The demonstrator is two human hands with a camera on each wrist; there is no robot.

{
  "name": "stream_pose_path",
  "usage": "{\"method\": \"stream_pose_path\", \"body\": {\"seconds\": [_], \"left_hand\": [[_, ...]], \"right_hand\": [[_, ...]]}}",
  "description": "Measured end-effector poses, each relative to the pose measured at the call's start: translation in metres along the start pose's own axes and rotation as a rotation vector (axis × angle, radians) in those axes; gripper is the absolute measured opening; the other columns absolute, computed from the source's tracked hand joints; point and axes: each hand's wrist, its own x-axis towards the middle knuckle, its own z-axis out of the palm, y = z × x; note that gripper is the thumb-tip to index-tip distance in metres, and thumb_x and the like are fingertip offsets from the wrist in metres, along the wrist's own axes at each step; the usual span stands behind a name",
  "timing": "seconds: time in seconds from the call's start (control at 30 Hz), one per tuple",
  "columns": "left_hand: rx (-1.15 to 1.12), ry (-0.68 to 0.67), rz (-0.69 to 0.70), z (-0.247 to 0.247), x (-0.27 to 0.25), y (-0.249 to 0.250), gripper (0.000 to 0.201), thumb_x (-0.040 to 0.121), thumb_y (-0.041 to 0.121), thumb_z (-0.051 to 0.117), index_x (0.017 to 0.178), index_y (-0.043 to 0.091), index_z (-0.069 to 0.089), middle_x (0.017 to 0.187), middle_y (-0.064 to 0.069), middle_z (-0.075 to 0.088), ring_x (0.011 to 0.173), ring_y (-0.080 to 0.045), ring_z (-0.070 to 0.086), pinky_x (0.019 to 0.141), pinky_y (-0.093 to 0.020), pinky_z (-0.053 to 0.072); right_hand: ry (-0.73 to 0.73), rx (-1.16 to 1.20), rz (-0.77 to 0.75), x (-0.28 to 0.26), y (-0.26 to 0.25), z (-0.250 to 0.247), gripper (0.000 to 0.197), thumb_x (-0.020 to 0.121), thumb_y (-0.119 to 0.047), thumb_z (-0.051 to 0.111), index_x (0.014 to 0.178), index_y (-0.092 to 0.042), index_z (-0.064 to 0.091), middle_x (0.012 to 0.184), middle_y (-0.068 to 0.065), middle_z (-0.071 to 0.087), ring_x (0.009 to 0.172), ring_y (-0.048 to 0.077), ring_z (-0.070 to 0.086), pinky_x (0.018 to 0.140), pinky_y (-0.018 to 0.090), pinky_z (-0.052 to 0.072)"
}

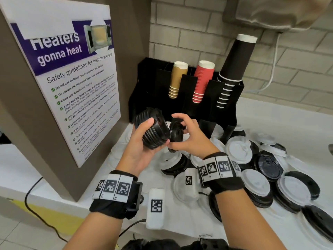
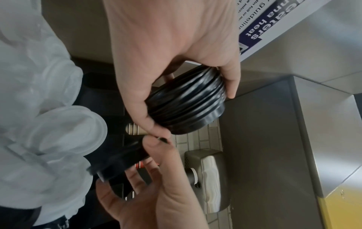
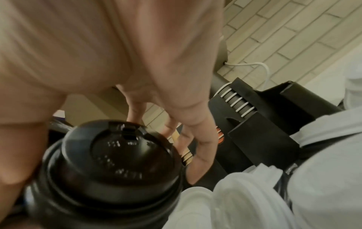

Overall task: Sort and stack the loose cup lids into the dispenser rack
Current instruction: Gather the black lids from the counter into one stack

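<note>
My left hand [image 1: 158,131] grips a ribbed stack of black lids [image 1: 149,112], held on its side above the counter's left end. Right beside the stack's open end, my right hand [image 1: 173,129] pinches a single black lid [image 1: 177,134] between thumb and fingers. The left wrist view shows the stack of black lids [image 2: 188,102] in my left hand [image 2: 195,113], with the single lid [image 2: 117,162] blurred below it. In the right wrist view the domed single lid [image 3: 117,155] fills the lower left. The black dispenser rack [image 1: 189,105] stands just behind both hands.
The rack holds brown cups [image 1: 177,78], red cups [image 1: 202,80] and black cups [image 1: 234,65]. Several loose white lids [image 1: 237,148] and black lids [image 1: 268,165] cover the white counter [image 1: 270,120] to the right. A cabinet with a poster [image 1: 72,78] stands close on the left.
</note>
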Motion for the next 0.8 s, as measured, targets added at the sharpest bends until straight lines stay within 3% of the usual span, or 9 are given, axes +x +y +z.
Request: {"method": "stream_pose_path", "body": {"seconds": [0.07, 0.13, 0.2, 0.27, 0.33, 0.47, 0.63, 0.73, 0.8], "left_hand": [[0.004, 0.007, 0.012, 0.001, 0.001, 0.001, 0.064, 0.076, 0.033, 0.064, 0.132, 0.005, 0.051, 0.115, -0.016, 0.063, 0.095, -0.024, 0.068, 0.072, -0.039, 0.058], [0.023, 0.019, 0.022, 0.002, 0.002, 0.003, 0.073, 0.074, 0.032, 0.065, 0.139, 0.006, 0.045, 0.123, -0.018, 0.060, 0.100, -0.024, 0.066, 0.073, -0.039, 0.058], [0.032, 0.030, 0.023, 0.001, 0.003, 0.005, 0.077, 0.073, 0.032, 0.065, 0.142, 0.007, 0.042, 0.133, -0.021, 0.055, 0.107, -0.026, 0.062, 0.074, -0.040, 0.058], [0.044, 0.030, 0.024, 0.001, 0.003, 0.006, 0.077, 0.073, 0.032, 0.066, 0.142, 0.008, 0.040, 0.140, -0.022, 0.050, 0.112, -0.029, 0.059, 0.076, -0.040, 0.058], [0.074, 0.010, 0.039, 0.001, 0.003, 0.005, 0.076, 0.074, 0.031, 0.066, 0.142, 0.009, 0.040, 0.140, -0.022, 0.049, 0.113, -0.030, 0.059, 0.080, -0.042, 0.058], [0.110, -0.027, 0.073, 0.001, 0.003, 0.003, 0.073, 0.075, 0.028, 0.065, 0.142, 0.011, 0.039, 0.138, -0.021, 0.052, 0.123, -0.036, 0.056, 0.091, -0.048, 0.052], [0.136, -0.079, 0.040, -0.001, 0.002, 0.002, 0.069, 0.076, 0.028, 0.065, 0.140, 0.015, 0.043, 0.134, -0.018, 0.056, 0.116, -0.033, 0.061, 0.082, -0.043, 0.058], [0.114, -0.098, 0.037, -0.002, 0.002, 0.000, 0.067, 0.076, 0.028, 0.066, 0.138, 0.016, 0.046, 0.128, -0.015, 0.061, 0.104, -0.025, 0.067, 0.074, -0.038, 0.058], [0.071, -0.087, 0.027, -0.002, 0.003, -0.001, 0.069, 0.076, 0.030, 0.065, 0.140, 0.013, 0.044, 0.130, -0.016, 0.060, 0.105, -0.025, 0.067, 0.073, -0.036, 0.058]], "right_hand": [[0.038, 0.000, 0.009, -0.001, 0.001, -0.001, 0.074, 0.069, -0.016, 0.081, 0.124, -0.042, 0.040, 0.114, -0.010, 0.035, 0.105, -0.003, 0.043, 0.078, -0.005, 0.036], [0.093, 0.018, 0.011, -0.003, 0.000, -0.004, 0.068, 0.071, -0.016, 0.080, 0.121, -0.043, 0.042, 0.115, -0.009, 0.036, 0.103, -0.001, 0.046, 0.075, -0.002, 0.039], [0.132, 0.108, 0.009, -0.006, -0.003, -0.009, 0.065, 0.073, -0.018, 0.079, 0.121, -0.044, 0.044, 0.120, -0.001, 0.043, 0.103, 0.005, 0.051, 0.082, 0.009, 0.044], [0.105, 0.245, -0.007, -0.010, -0.010, -0.012, 0.063, 0.072, -0.024, 0.078, 0.123, -0.044, 0.047, 0.121, 0.001, 0.050, 0.108, 0.016, 0.057, 0.091, 0.031, 0.051], [0.055, 0.354, -0.027, -0.012, -0.018, -0.011, 0.063, 0.069, -0.033, 0.078, 0.124, -0.043, 0.050, 0.118, 0.000, 0.055, 0.110, 0.022, 0.059, 0.088, 0.043, 0.055], [0.030, 0.362, -0.046, -0.012, -0.028, -0.005, 0.061, 0.068, -0.040, 0.078, 0.124, -0.040, 0.053, 0.120, 0.005, 0.056, 0.110, 0.022, 0.058, 0.085, 0.045, 0.056], [0.005, 0.259, -0.077, -0.008, -0.039, -0.008, 0.056, 0.076, -0.033, 0.072, 0.128, -0.038, 0.053, 0.122, 0.000, 0.059, 0.114, 0.019, 0.058, 0.096, 0.051, 0.049], [-0.010, 0.168, -0.106, -0.004, -0.044, -0.012, 0.055, 0.078, -0.026, 0.072, 0.129, -0.038, 0.054, 0.122, -0.006, 0.058, 0.114, 0.011, 0.056, 0.101, 0.040, 0.047], [-0.021, 0.130, -0.130, -0.003, -0.045, -0.012, 0.055, 0.080, -0.022, 0.074, 0.129, -0.039, 0.054, 0.121, -0.009, 0.057, 0.112, 0.004, 0.056, 0.098, 0.030, 0.047]]}}
